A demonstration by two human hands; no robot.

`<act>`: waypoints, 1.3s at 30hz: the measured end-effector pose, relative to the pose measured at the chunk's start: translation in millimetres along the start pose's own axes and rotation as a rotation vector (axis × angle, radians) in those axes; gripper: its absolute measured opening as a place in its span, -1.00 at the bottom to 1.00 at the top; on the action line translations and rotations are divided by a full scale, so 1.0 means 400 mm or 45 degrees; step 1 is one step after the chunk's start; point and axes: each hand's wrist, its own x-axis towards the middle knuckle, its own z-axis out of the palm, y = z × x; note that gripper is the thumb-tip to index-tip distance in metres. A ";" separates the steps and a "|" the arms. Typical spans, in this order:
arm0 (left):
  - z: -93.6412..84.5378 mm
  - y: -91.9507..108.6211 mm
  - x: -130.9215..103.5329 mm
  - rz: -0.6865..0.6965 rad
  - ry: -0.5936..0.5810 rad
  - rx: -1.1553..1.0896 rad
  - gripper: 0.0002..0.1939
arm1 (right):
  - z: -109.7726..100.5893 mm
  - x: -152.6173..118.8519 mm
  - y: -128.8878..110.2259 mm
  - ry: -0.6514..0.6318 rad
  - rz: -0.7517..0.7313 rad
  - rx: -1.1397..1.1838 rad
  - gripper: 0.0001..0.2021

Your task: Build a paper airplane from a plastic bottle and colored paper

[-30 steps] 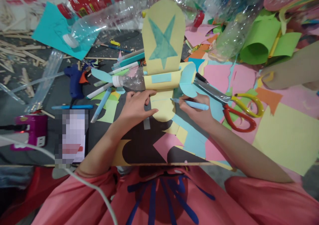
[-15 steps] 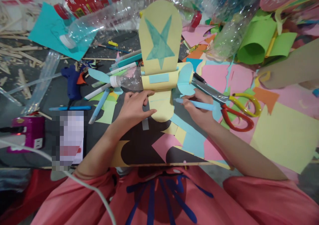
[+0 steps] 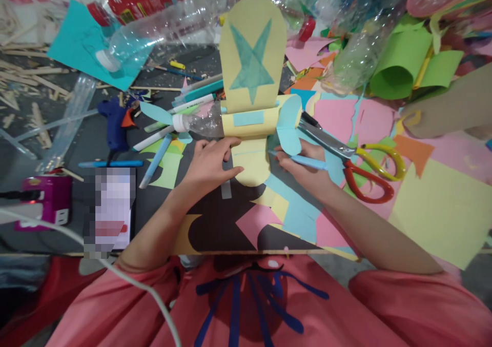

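- Beside the right edge of the yellow paper flap, the right hand pinches a light blue marker; whether its tip touches paper, I cannot tell.
- On the flap's other side, the left hand rests with thumb and forefinger parted, tips at the edge, pinching nothing.
- Next outward, the flap juts toward the person from a yellow paper band around a clear bottle, which lies sideways mid-table, white cap to the left.
- Likely very light overall: the flap should crease easily, the bare plastic slip or dent. Best hold is around the band, sparing the thin blue paper tail.
- Farther right lie scissors.
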 end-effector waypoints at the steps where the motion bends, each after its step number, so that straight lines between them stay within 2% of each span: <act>1: 0.000 0.000 0.000 0.004 0.003 -0.002 -0.49 | 0.000 0.000 0.000 0.013 -0.003 0.010 -0.85; 4: -0.001 0.001 0.000 0.006 0.005 -0.003 -0.49 | 0.002 0.001 0.001 0.056 -0.005 0.023 -0.83; 17: -0.001 0.001 0.001 -0.010 -0.003 -0.009 -0.50 | 0.003 -0.002 -0.012 0.030 0.005 -0.040 -0.81; 21: -0.002 0.001 0.002 -0.021 -0.015 -0.009 -0.49 | 0.000 -0.007 -0.016 0.015 -0.024 -0.004 -0.86; 32: 0.001 -0.003 0.003 -0.011 -0.011 -0.005 -0.50 | -0.004 -0.003 0.014 0.029 -0.050 -0.029 -0.93; 39: 0.001 -0.001 0.003 -0.016 -0.012 -0.004 -0.50 | -0.001 -0.004 0.016 0.040 -0.070 -0.031 -0.88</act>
